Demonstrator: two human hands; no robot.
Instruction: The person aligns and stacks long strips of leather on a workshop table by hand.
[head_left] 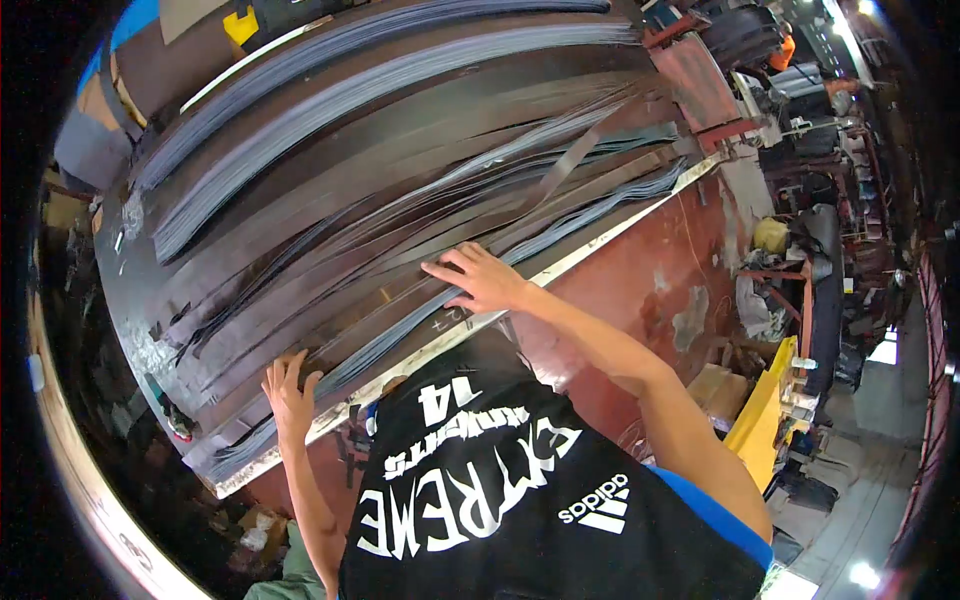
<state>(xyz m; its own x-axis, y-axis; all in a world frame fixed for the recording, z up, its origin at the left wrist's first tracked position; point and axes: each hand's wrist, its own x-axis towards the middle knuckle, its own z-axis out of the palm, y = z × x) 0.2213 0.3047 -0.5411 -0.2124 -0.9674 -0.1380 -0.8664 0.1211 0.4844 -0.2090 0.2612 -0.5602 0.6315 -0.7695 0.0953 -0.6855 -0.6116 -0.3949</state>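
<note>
Long dark strips (pixel 390 292) lie across the worktable (pixel 125 290) in loose, overlapping rows. My right hand (pixel 478 280) rests on them near the table's front edge, its fingers spread. Further left, my left hand (pixel 290 385) touches the strips with fingers apart, close to the same edge. Between my hands runs a bluish-grey bundle of strips (pixel 385 345). One brown strip (pixel 570 170) crosses over the others to the right of my right hand.
Thick stacks of grey strips (pixel 400 90) lie at the table's far side. A red metal frame (pixel 695 85) stands at the right end. Beyond the front edge are a reddish floor (pixel 650 280) and a yellow panel (pixel 762 415). A person in orange (pixel 783 52) is far off.
</note>
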